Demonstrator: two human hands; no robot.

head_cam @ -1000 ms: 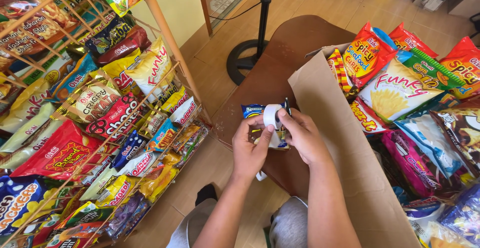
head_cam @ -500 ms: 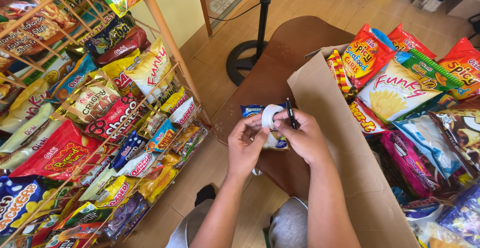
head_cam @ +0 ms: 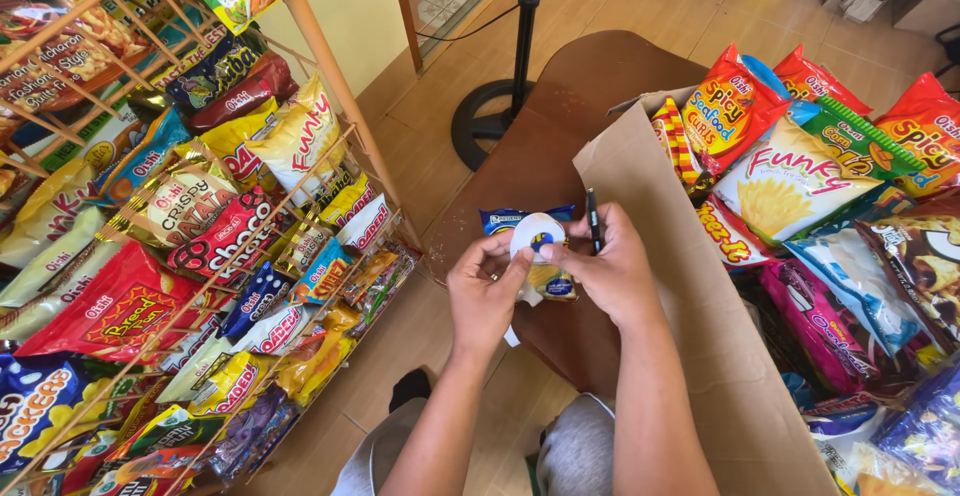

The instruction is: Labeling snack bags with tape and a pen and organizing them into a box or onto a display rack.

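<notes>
My knees in grey shorts (head_cam: 580,451) sit at the bottom of the view, and my two forearms rise from there to meet over the dark brown table (head_cam: 560,136). My left hand (head_cam: 487,291) is curled around the near side of a small white roll of tape (head_cam: 537,236), thumb and forefinger pinched on its edge. My right hand (head_cam: 612,271) closes on the roll's other side — its fingers wrapped tight, not spread — and a black pen (head_cam: 593,218) stands upright between them, tip pointing away from me. Pressed behind the roll, between both hands, is a small snack packet (head_cam: 548,281), yellowish with a blue upper part; how much of it I actually grip is hard to tell, since my fingers cover most of it.

Just right of my right arm, a flap of a brown cardboard box (head_cam: 700,336) slopes down toward me, and the box behind it is crammed with bright chip bags (head_cam: 790,181) — red, white, green, pink. To my left, a wire display rack (head_cam: 330,146) leans with rows of hanging snack packs. Farther off, past the table's rounded end, the black base and pole of a standing fan (head_cam: 522,66) rest on the tan tiled floor (head_cam: 640,6).
</notes>
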